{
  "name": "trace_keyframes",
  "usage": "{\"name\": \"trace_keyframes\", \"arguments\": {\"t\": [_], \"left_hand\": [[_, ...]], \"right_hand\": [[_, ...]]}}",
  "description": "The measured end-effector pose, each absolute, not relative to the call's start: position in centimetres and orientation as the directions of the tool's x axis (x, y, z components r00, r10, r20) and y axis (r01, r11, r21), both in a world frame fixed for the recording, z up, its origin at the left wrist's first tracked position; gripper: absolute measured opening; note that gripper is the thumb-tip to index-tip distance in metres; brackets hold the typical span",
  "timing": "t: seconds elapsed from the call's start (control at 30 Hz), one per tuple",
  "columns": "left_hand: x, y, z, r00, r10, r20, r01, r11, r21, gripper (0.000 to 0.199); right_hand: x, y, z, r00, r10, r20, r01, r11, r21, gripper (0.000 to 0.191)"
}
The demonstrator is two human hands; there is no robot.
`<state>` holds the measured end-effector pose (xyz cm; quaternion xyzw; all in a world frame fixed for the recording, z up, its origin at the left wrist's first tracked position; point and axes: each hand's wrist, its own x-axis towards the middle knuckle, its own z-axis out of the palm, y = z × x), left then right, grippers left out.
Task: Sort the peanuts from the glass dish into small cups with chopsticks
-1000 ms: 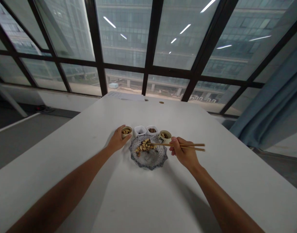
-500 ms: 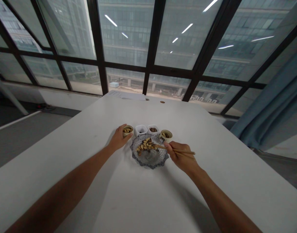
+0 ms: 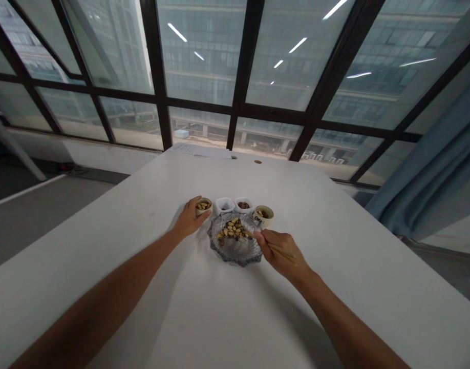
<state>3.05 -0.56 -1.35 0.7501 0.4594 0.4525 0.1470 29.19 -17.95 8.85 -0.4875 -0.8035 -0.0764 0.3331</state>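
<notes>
My left hand (image 3: pixel 190 218) is wrapped round a small round cup (image 3: pixel 204 206) that holds yellowish nuts. In my right hand (image 3: pixel 280 250) are wooden chopsticks (image 3: pixel 280 251), their tips among the mixed nuts (image 3: pixel 233 228) in a clear scalloped glass bowl (image 3: pixel 240 254). Two white square dishes stand behind the bowl: the left one (image 3: pixel 224 206) has a little dark stuff at its bottom, the right one (image 3: pixel 243 206) has small brown pieces. A second round cup (image 3: pixel 263 217), with dark marks on its side, stands at the right, with some nuts inside.
The white table (image 3: pixel 173 307) reaches to the windows. Papers (image 3: pixel 210 152) lie at its far edge, near two round holes. A blue curtain (image 3: pixel 427 169) hangs at the right, and a pale metal leg (image 3: pixel 18 146) stands at the far left.
My right hand has moved a little left and turned, bringing the chopsticks lower over the bowl's right side. My left hand stays at its cup.
</notes>
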Motion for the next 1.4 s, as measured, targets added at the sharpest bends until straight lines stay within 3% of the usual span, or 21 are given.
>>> {"name": "trace_keyframes", "arguments": {"t": [0.13, 0.27, 0.37, 0.43, 0.57, 0.73, 0.87, 0.97, 1.03, 1.1, 1.23, 1.4], "left_hand": [[3.1, -0.6, -1.3, 0.17, 0.822, 0.543, 0.552, -0.536, 0.639, 0.062], [3.2, -0.7, -1.2, 0.162, 0.833, 0.529, 0.553, -0.521, 0.65, 0.063], [3.2, -0.8, -1.1, 0.161, 0.843, 0.513, 0.537, -0.511, 0.671, 0.064], [3.2, -1.0, -1.0, 0.159, 0.849, 0.504, 0.521, -0.506, 0.687, 0.064], [3.1, -1.4, -0.4, 0.158, 0.859, 0.487, 0.521, -0.492, 0.698, 0.067], [3.1, -1.8, 0.2, 0.157, 0.856, 0.492, 0.513, -0.497, 0.7, 0.074], [3.1, -1.9, 0.3, 0.179, 0.832, 0.526, 0.509, -0.535, 0.674, 0.075], [3.1, -1.9, 0.3, 0.187, 0.813, 0.552, 0.507, -0.561, 0.655, 0.073], [3.1, -1.9, 0.3, 0.183, 0.811, 0.556, 0.504, -0.563, 0.655, 0.072], [3.1, -1.8, 0.3, 0.174, 0.813, 0.556, 0.506, -0.558, 0.658, 0.07], [3.1, -1.8, 0.2, 0.146, 0.841, 0.52, 0.497, -0.517, 0.697, 0.071], [3.2, -1.1, -0.2, 0.142, 0.897, 0.418, 0.469, -0.433, 0.77, 0.076]], "right_hand": [[29.8, -17.8, 8.7, -0.246, 0.766, 0.594, 0.826, 0.486, -0.285, 0.054], [30.7, -17.5, 8.5, -0.029, 0.853, 0.521, 0.736, 0.371, -0.566, 0.055], [31.3, -16.8, 8.3, 0.28, 0.871, 0.405, 0.449, 0.254, -0.857, 0.056], [31.6, -16.3, 8.2, 0.424, 0.851, 0.31, 0.221, 0.235, -0.947, 0.059], [31.9, -15.7, 8.1, 0.484, 0.85, 0.21, -0.01, 0.245, -0.97, 0.06], [31.7, -15.8, 8.1, 0.453, 0.855, 0.252, -0.021, 0.293, -0.956, 0.059], [31.5, -16.9, 8.5, 0.348, 0.813, 0.467, 0.276, 0.387, -0.88, 0.057], [31.7, -18.0, 8.6, 0.117, 0.767, 0.631, 0.581, 0.463, -0.67, 0.056], [31.9, -18.4, 8.6, -0.003, 0.744, 0.668, 0.687, 0.487, -0.54, 0.057], [32.0, -18.5, 8.5, -0.043, 0.742, 0.669, 0.716, 0.489, -0.497, 0.058], [31.9, -18.1, 8.5, 0.081, 0.794, 0.603, 0.611, 0.438, -0.659, 0.057], [32.2, -16.6, 8.4, 0.392, 0.81, 0.436, 0.234, 0.371, -0.899, 0.058]]}}
